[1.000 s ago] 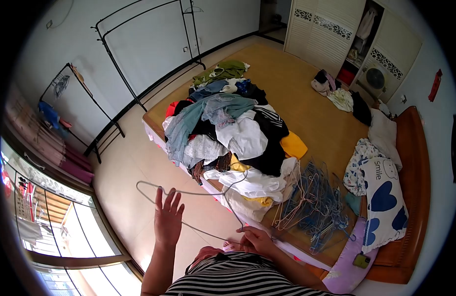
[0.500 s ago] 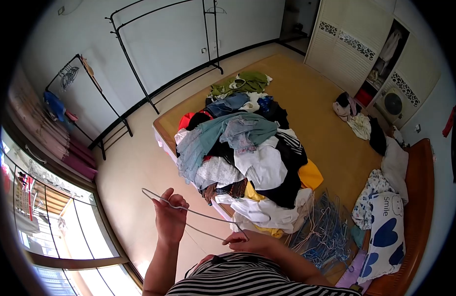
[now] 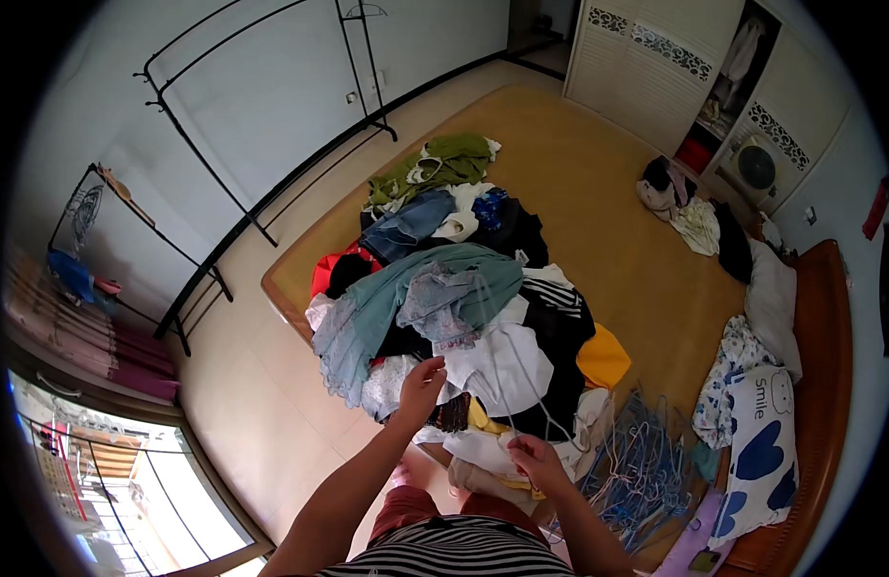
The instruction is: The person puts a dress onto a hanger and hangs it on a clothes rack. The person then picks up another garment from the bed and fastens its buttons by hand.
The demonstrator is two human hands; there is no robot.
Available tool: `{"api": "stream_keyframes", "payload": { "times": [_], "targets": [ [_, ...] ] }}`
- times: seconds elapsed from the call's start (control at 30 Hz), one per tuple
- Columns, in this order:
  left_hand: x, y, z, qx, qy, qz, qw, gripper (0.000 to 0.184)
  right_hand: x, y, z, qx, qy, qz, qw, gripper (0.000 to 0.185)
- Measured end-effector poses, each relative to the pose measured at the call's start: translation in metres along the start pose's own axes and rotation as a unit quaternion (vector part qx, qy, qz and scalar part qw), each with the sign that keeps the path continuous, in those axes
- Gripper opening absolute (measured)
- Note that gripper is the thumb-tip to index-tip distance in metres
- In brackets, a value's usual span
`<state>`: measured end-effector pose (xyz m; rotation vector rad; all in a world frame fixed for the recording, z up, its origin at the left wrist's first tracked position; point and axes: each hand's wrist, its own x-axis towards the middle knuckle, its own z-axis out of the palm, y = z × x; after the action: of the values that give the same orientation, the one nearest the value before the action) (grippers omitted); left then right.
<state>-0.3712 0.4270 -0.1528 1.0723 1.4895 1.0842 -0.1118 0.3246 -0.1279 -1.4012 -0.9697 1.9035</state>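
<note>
A thin wire hanger [image 3: 543, 409] is held in my right hand [image 3: 538, 460], whose fingers are closed on it. The hanger stands out over the clothes pile, partly blurred. My left hand [image 3: 422, 387] is over the near left edge of the pile, off the hanger, by a white garment [image 3: 497, 370]; its fingers are extended. Beyond it a teal garment [image 3: 391, 288] with a grey lacy piece [image 3: 442, 306] lies on top. Tangled blue and pink hangers [image 3: 637, 471] lie on the bed right of my right hand.
The bed [image 3: 598, 192] has pillows [image 3: 760, 452] along its wooden headboard [image 3: 819, 385] at right. Smaller clothes [image 3: 694, 223] lie at its far right. Black racks [image 3: 209, 144] stand along the left wall, and a wardrobe [image 3: 646, 77] at the back.
My left hand has let go of the hanger and moved right and forward to the clothes pile. My right hand has moved right with the hanger, which now points up over the pile.
</note>
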Motion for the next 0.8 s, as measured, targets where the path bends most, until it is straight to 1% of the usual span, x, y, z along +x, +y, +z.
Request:
{"api": "stream_keyframes", "payload": {
  "times": [0.03,0.07,0.1,0.13,0.17,0.2,0.23,0.27,0.3,0.37,0.4,0.43,0.47,0.5,0.57,0.6,0.63,0.7,0.77,0.8],
  "targets": [
    [0.017,-0.004,0.008,0.048,-0.005,0.029,0.998,0.040,-0.010,0.009,-0.006,0.006,0.009,-0.002,1.000,0.022],
    [0.034,-0.007,0.021,0.138,0.004,0.116,0.984,0.046,-0.023,0.020,-0.010,0.042,0.084,0.004,0.996,0.021],
    [0.049,-0.005,0.029,0.222,0.028,0.204,0.953,0.053,-0.032,0.025,-0.013,0.072,0.148,0.008,0.986,0.021],
    [0.058,-0.008,0.033,0.323,0.053,0.206,0.922,0.066,-0.044,0.026,-0.010,0.074,0.157,0.003,0.985,0.021],
    [0.065,-0.012,0.034,0.318,0.047,0.212,0.923,0.066,-0.057,0.025,-0.007,0.099,0.194,0.002,0.976,0.021],
    [0.071,-0.009,0.032,0.402,0.038,0.171,0.899,0.068,-0.067,0.026,-0.004,0.124,0.229,-0.002,0.965,0.021],
    [0.079,-0.005,0.027,0.483,0.030,0.130,0.866,0.070,-0.072,0.031,0.000,0.126,0.236,-0.009,0.963,0.021],
    [0.094,-0.017,0.020,0.511,0.005,0.111,0.852,0.070,-0.078,0.038,0.004,0.136,0.261,-0.004,0.956,0.019],
    [0.103,-0.022,0.011,0.522,0.021,0.149,0.839,0.051,-0.083,0.043,0.009,0.146,0.284,0.003,0.948,0.016],
    [0.128,-0.014,-0.009,0.469,-0.018,0.088,0.879,0.025,-0.086,0.043,0.022,0.147,0.295,0.000,0.944,0.017],
    [0.142,-0.019,-0.021,0.469,-0.020,0.090,0.879,0.025,-0.086,0.042,0.028,0.145,0.294,0.010,0.945,0.018],
    [0.155,-0.021,-0.033,0.297,-0.047,0.060,0.952,0.021,-0.085,0.041,0.034,0.142,0.291,0.019,0.946,0.019],
    [0.165,-0.027,-0.040,0.113,-0.070,0.028,0.991,0.023,-0.080,0.046,0.037,0.146,0.281,0.018,0.948,0.019],
    [0.167,-0.016,-0.047,0.112,-0.066,0.028,0.991,0.023,-0.076,0.039,0.043,0.144,0.277,0.017,0.950,0.019],
    [0.157,0.023,-0.065,-0.025,-0.075,0.034,0.996,0.029,-0.063,0.017,0.055,0.098,0.233,0.004,0.967,0.019],
    [0.151,0.035,-0.073,0.012,-0.073,0.043,0.996,0.026,-0.053,0.016,0.055,0.091,0.203,-0.016,0.975,0.018],
    [0.142,0.044,-0.077,0.012,-0.066,0.046,0.997,0.026,-0.047,0.008,0.059,0.088,0.196,-0.020,0.976,0.018],
    [0.123,0.055,-0.081,0.083,-0.088,0.084,0.989,0.024,-0.031,-0.010,0.071,0.076,0.170,-0.046,0.981,0.018],
    [0.126,0.016,-0.076,0.063,-0.114,0.107,0.986,0.023,-0.019,-0.017,0.079,0.064,0.155,-0.057,0.984,0.019],
    [0.115,0.022,-0.073,0.104,-0.111,0.105,0.983,0.024,-0.015,-0.021,0.081,0.067,0.133,-0.057,0.987,0.020]
  ]
}}
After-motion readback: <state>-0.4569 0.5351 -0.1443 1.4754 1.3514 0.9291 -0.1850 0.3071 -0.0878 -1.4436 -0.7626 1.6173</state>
